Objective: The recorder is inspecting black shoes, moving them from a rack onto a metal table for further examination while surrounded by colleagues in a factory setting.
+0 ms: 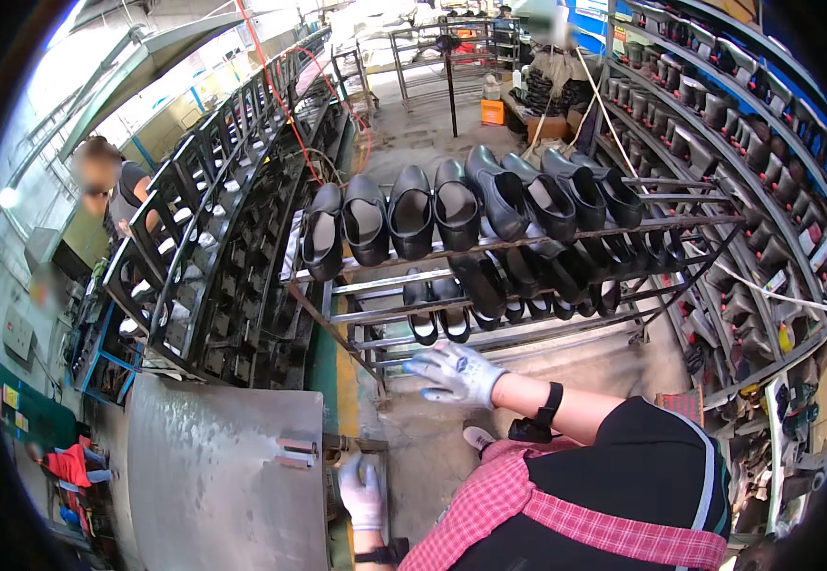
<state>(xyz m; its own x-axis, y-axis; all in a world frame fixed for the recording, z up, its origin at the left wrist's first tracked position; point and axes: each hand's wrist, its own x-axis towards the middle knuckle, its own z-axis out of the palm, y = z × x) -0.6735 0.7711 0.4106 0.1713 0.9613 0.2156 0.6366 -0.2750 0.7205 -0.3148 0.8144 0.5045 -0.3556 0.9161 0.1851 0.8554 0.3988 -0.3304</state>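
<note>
My right hand (456,374), in a white glove with bluish fingertips, is stretched out over the floor in front of the shoe rack, fingers apart and nothing in it. Beside the right edge of a grey metal-topped table (214,476) is my left hand (361,492), also gloved in white. Its fingers are loosely extended with no object visible in them. Before me the metal rack (565,231) carries black slip-on shoes (411,211) in a row on its top tier. More black shoes (478,285) stand on the tiers below, partly hidden by the upper bars.
At left runs a long dark machine line (214,276) with upright frames. Tall curved-looking shelves (718,162) full of shoe lasts or boots line the right. An orange box (492,112) is at the back. One person (128,186) stands beyond the line; another in red (71,466) is farther left.
</note>
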